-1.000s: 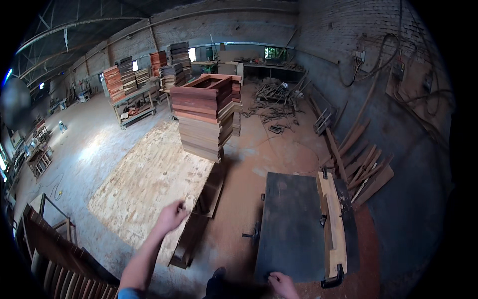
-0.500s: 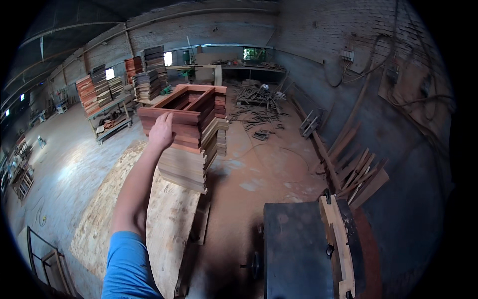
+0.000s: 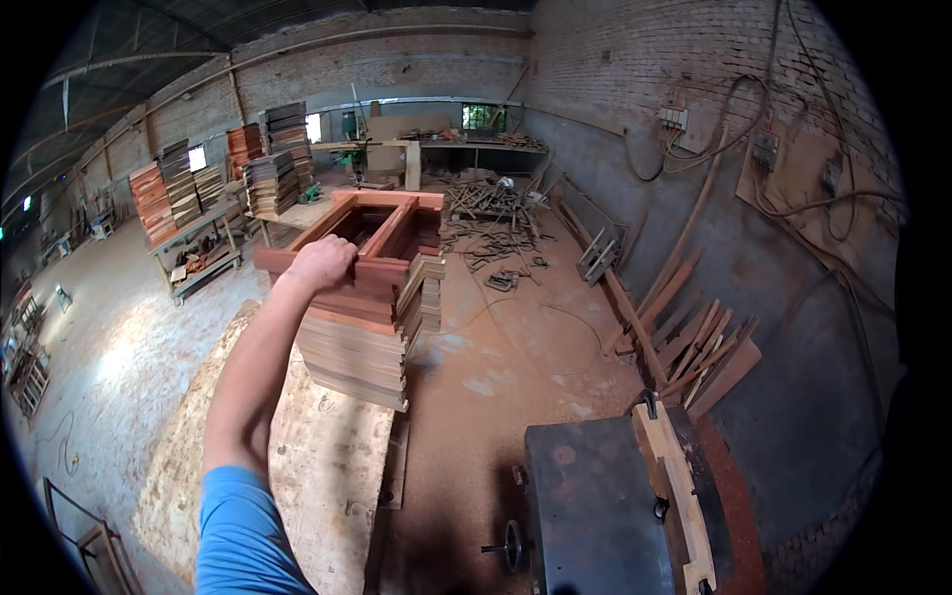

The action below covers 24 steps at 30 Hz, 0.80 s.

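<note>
My left hand (image 3: 323,264) reaches forward with a bare forearm below a blue sleeve. Its fingers curl over the near rail of the top reddish-brown wooden frame (image 3: 285,260), which has a crossbar in its middle. That frame lies on a stack of wooden frames, reddish ones above and paler ones (image 3: 352,352) below. The stack stands on a pale plywood board (image 3: 327,456). The fingertips are partly hidden behind the rail. My right hand is out of view.
A dark machine table (image 3: 595,496) with a wooden fence (image 3: 674,486) and a handwheel (image 3: 513,545) is at lower right. Wood strips (image 3: 709,342) lean on the right wall. Clamps (image 3: 496,233) litter the floor ahead. Stacked boards (image 3: 154,203) stand on a cart at far left.
My left hand has gone from lying on the near side of the top frame to gripping its near rail. The far end of that frame looks shifted, and my view has turned slightly.
</note>
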### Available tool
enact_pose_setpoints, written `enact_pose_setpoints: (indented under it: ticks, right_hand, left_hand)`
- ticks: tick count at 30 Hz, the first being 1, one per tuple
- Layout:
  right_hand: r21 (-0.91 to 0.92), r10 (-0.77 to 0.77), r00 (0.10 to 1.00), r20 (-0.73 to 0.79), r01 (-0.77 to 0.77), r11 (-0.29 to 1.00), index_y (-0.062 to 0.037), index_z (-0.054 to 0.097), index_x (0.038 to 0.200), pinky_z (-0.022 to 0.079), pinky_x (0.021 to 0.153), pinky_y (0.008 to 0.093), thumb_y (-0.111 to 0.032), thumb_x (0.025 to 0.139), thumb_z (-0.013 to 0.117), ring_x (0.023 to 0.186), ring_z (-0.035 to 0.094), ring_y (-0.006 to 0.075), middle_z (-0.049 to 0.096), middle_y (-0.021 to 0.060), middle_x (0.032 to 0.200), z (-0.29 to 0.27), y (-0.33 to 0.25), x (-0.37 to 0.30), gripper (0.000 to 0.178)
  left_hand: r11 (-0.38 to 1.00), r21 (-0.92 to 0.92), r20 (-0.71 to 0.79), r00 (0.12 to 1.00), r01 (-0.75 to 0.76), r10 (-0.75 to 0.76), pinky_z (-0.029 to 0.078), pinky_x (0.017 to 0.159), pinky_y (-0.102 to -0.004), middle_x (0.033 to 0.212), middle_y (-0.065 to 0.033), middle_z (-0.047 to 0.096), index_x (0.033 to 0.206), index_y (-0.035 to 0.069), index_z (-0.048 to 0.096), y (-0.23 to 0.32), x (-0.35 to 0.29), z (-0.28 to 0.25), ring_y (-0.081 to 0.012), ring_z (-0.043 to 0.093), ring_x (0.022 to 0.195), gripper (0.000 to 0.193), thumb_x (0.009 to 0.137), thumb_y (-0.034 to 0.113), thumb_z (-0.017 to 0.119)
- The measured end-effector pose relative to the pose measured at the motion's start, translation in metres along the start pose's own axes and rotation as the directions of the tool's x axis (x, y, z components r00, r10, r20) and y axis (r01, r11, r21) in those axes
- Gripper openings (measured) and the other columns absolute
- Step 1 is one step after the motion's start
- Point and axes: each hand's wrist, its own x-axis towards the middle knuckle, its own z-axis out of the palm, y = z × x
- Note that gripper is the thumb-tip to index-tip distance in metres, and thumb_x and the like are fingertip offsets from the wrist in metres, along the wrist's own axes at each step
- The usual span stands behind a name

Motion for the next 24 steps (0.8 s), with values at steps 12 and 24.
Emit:
enact_pose_setpoints:
  ticks: [12, 24]
  right_hand:
    - [0.713, -0.413, 0.769, 0.488, -0.077, 0.697, 0.0007, 0.035, 0.148, 0.043, 0.107, 0.0351, -0.024, 0.103, 0.053, 0.128, 0.054, 0.0225, 0.053, 0.0156, 0.142, 0.160, -0.310, 0.092, 0.054]
    - [0.923, -0.323, 0.885, 0.335, -0.239, 0.302, -0.0044, 0.057, 0.121, 0.052, 0.089, 0.0391, -0.040, 0.103, 0.046, 0.103, 0.063, 0.0260, 0.066, 0.0128, 0.117, 0.139, -0.199, 0.081, 0.041]
  left_hand:
    - [0.909, -0.376, 0.231, 0.931, -0.182, 0.282, 0.056, 0.059, -0.0464, 0.080, -0.0218, 0.067, 0.096, 0.001, 0.050, 0.203, -0.111, -0.098, -0.0363, 0.069, 0.071, 0.037, 0.090, 0.034, 0.066]
    - [0.766, -0.578, -0.026, 0.944, -0.283, 0.329, 0.054, 0.077, -0.0409, 0.097, -0.0115, 0.064, 0.116, -0.003, 0.057, 0.356, -0.250, -0.032, -0.0290, 0.062, 0.086, 0.058, 0.072, 0.029, 0.078]
